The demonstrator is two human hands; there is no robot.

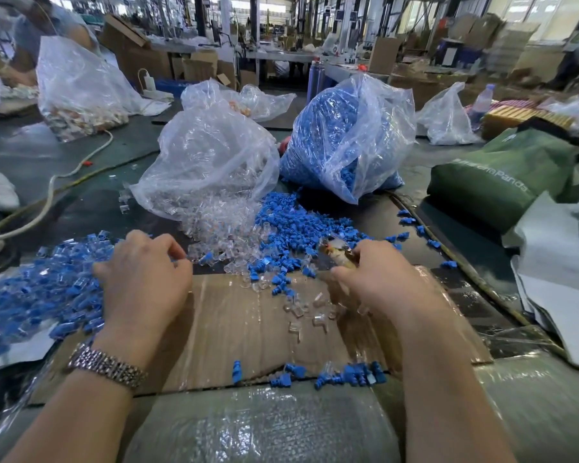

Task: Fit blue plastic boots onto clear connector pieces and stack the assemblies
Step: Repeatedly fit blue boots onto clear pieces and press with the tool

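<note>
Blue boots (pixel 291 235) — both hands among them

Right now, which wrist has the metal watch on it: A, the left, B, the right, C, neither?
A: the metal watch bands the wrist of the left hand; the right hand's wrist is bare.

A dark table (pixel 91 208) carries flattened cardboard (pixel 234 315), two plastic bags (pixel 211 162), loose blue boots (pixel 295 228) and clear connectors (pixel 221 222).
</note>
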